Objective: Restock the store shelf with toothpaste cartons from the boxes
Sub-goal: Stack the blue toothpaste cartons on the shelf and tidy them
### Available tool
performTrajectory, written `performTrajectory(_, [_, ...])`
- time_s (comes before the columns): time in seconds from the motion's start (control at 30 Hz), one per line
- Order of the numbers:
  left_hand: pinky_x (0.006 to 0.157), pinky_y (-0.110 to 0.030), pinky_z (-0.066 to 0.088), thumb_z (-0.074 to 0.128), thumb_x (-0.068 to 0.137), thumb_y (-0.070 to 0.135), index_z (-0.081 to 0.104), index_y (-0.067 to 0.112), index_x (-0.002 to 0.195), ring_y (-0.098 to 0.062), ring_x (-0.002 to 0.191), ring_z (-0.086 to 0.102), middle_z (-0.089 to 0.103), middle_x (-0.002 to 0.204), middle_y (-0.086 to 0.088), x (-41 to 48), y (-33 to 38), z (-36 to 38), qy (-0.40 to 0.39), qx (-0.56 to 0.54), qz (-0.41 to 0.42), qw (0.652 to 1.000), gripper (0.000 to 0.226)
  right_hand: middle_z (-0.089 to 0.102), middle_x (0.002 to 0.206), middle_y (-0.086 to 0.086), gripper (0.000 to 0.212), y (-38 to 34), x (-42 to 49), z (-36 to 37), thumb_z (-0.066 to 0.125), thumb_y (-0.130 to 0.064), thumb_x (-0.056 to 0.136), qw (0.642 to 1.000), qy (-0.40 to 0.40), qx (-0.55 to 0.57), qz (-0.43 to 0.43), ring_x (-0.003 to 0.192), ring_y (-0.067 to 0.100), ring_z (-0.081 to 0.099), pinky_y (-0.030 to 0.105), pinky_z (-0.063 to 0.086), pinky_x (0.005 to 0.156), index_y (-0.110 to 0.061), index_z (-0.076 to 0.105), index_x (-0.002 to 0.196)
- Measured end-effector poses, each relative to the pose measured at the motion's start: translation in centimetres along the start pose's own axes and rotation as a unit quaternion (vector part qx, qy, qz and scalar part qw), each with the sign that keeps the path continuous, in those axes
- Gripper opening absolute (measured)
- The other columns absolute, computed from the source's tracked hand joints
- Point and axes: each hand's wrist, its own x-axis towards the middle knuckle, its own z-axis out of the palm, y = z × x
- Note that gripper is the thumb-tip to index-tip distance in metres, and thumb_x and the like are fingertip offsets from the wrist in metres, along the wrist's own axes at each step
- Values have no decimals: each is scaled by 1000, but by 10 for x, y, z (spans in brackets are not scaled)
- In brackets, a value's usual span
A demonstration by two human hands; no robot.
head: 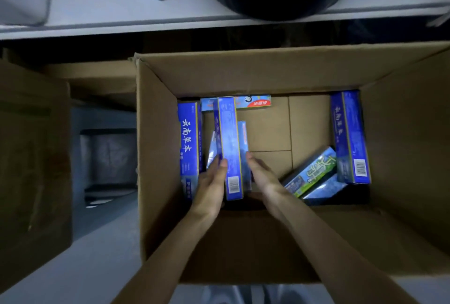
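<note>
Dimly lit, so most print was unreadable. Left hand (210, 184) & right hand (263, 177), fingers straight, pressed flat on either side of a bundle of blue toothpaste cartons (229, 138) inside the cardboard box (243, 77). Bundle's long axis ran away from the person, barcode end nearest. Its lower cartons were mostly hidden behind the top one.

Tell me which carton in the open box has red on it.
The carton lying crosswise against the far wall of the box: it shows a red patch and a panda picture, while the other cartons are blue or blue-green.
</note>
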Motion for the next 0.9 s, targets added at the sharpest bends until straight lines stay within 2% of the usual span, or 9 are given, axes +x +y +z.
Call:
performTrajectory(0.1, [83, -30, 52, 36, 100, 45, 41, 44, 133, -8, 110, 54, 53, 129, 8, -2, 4, 8, 0, -22, -3, 1000, 34, 67, 114, 5, 31, 0, 0, 0, 44, -46, 97, 999, -4, 38, 20, 95, 23, 64, 40, 52, 83, -22, 60, 110])
performTrajectory(0.23, [103, -44, 45, 43, 88, 65, 49, 48, 119, -16, 118, 55, 55, 132, 2, 0, 4, 10, 25, -31, -13, 999, 36, 69, 101, -5, 34, 1, -6, -8, 40, -49, 97, 997, -34, 68, 24, 82, 14, 65, 29, 48, 65, -27, 59, 115])
performTrajectory(0.3, [96, -42, 50, 41, 97, 51, 50, 40, 114, -13, 107, 59, 59, 121, 4, 0, 7, 10, 25, -66, -27, 997, 22, 69, 102, -6, 39, 2, -10, -10, 39, -54, 96, 996, -45, 73, 34, 86, 13, 65, 31, 50, 71, -29, 59, 117])
performTrajectory(0.37, [78, -35, 55, 40, 100, 43, 49, 33, 112, -7, 88, 60, 60, 104, 9, -4, 13, 14, 5, -88, -43, 995, 18, 71, 104, -6, 43, 4, -12, -6, 38, -57, 95, 993, -64, 94, 43, 90, 14, 68, 34, 51, 75, -29, 59, 120])
performTrajectory(0.4, [74, -33, 55, 41, 99, 41, 48, 32, 111, -4, 82, 59, 60, 98, 11, -6, 16, 17, -3, -85, -41, 996, 17, 72, 106, -5, 43, 5, -14, -2, 38, -56, 95, 990, -77, 114, 43, 92, 14, 69, 34, 53, 75, -29, 59, 121])
performTrajectory(0.5, [72, -28, 55, 46, 98, 38, 50, 31, 108, 0, 77, 60, 62, 92, 12, -10, 19, 21, 7, -88, -21, 996, 13, 72, 108, -3, 41, 5, -18, 4, 39, -54, 95, 982, -94, 157, 36, 95, 16, 70, 35, 56, 74, -31, 58, 123])
performTrajectory(0.63, [50, -21, 55, 51, 95, 40, 52, 33, 108, -3, 76, 62, 63, 92, 13, -15, 21, 15, 1, -104, -31, 994, 15, 72, 108, -2, 36, 7, -23, -1, 41, -53, 95, 984, -98, 146, 15, 98, 19, 69, 46, 56, 82, -32, 55, 120])
performTrajectory(0.73, [56, -28, 59, 59, 91, 39, 57, 30, 110, -8, 79, 67, 68, 96, 6, -18, 21, 12, -8, -92, -29, 995, 21, 72, 102, 2, 30, 8, -30, -4, 45, -45, 96, 985, -92, 143, -7, 94, 21, 69, 47, 56, 81, -23, 54, 115])
performTrajectory(0.9, [62, -37, 61, 65, 89, 27, 61, 23, 106, -15, 83, 71, 72, 94, 2, -26, 24, 9, -23, -120, -37, 992, 18, 73, 94, 4, 20, 8, -42, -10, 49, -36, 96, 980, -75, 179, -38, 80, 16, 70, 33, 56, 65, -19, 53, 106])
